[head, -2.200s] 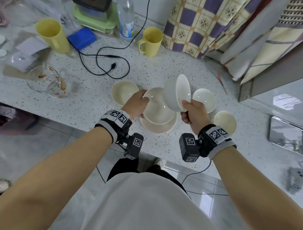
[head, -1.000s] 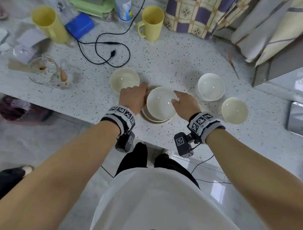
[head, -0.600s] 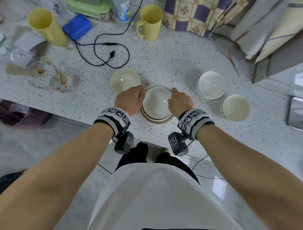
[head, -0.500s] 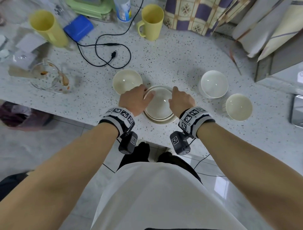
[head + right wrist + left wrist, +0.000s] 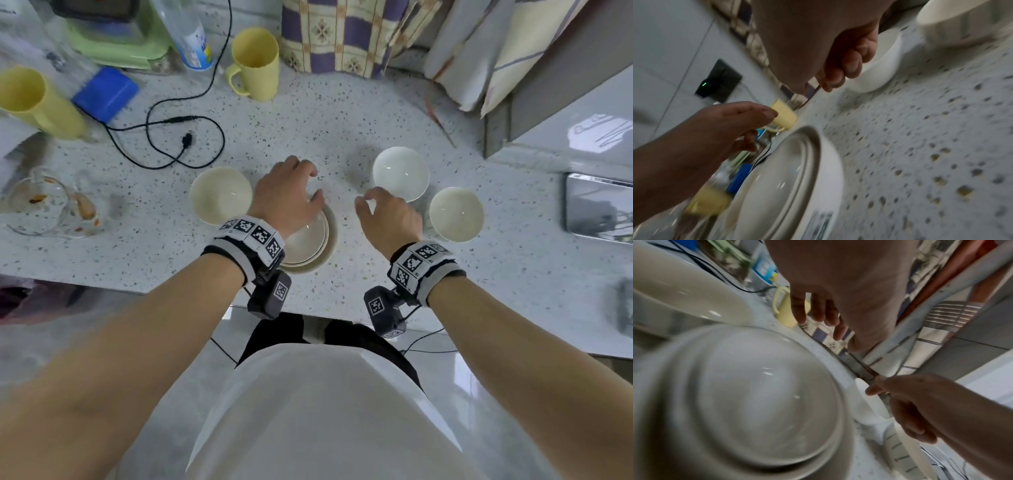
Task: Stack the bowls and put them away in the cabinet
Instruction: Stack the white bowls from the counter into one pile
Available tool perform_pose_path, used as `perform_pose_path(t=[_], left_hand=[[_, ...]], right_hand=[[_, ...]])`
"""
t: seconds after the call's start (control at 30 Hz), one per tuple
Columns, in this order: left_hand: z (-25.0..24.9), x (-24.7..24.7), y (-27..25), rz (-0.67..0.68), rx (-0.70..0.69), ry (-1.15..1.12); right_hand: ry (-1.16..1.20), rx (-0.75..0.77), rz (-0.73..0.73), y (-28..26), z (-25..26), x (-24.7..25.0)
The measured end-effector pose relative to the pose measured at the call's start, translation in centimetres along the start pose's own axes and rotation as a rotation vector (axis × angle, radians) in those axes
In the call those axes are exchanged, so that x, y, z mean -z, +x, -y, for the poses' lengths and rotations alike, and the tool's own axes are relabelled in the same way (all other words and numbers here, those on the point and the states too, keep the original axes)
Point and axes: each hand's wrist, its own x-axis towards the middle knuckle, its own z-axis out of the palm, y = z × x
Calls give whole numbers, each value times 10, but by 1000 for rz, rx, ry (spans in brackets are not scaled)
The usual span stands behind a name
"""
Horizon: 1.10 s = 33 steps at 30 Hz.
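A stack of nested cream bowls point(image 5: 310, 245) point(image 5: 764, 394) point(image 5: 789, 186) sits near the counter's front edge. My left hand point(image 5: 313, 183) point(image 5: 818, 316) hovers over the stack's far rim with its fingers loose, holding nothing. My right hand point(image 5: 373, 205) point(image 5: 840, 76) is off to the right of the stack, fingers loosely curled and empty, just short of a white bowl point(image 5: 400, 173) point(image 5: 879, 68). One cream bowl point(image 5: 221, 195) stands left of the stack and another cream bowl point(image 5: 455, 214) stands at the right.
On the speckled counter point(image 5: 342, 113) lie a black cable point(image 5: 164, 137), two yellow mugs point(image 5: 255, 63), a blue box point(image 5: 106, 92), a glass jug point(image 5: 44, 202) and a plastic bottle point(image 5: 191, 34). A checked cloth point(image 5: 339, 34) hangs behind; a grey cabinet point(image 5: 565, 82) is at right.
The right hand set a white bowl into the stack, and both hands steadied it. Now both have let go: the left has lifted forward, the right has moved right toward the white bowl.
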Motion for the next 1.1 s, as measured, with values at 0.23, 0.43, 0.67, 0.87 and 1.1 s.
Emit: perform_pose_path(t=[0.23, 0.43, 0.67, 0.87, 1.1], left_hand=[[-95, -34, 57, 88, 23, -41], [-112, -75, 95, 300, 333, 69], [-109, -91, 104, 396, 449, -36], [-113, -83, 90, 377, 453, 82], [-99, -79, 73, 432, 437, -129]], right_hand=[[79, -208, -193, 25, -115, 30], [118, -410, -179, 37, -183, 35], [171, -434, 100, 46, -205, 20], [390, -365, -34, 43, -209, 15], [325, -50, -58, 58, -138, 38]])
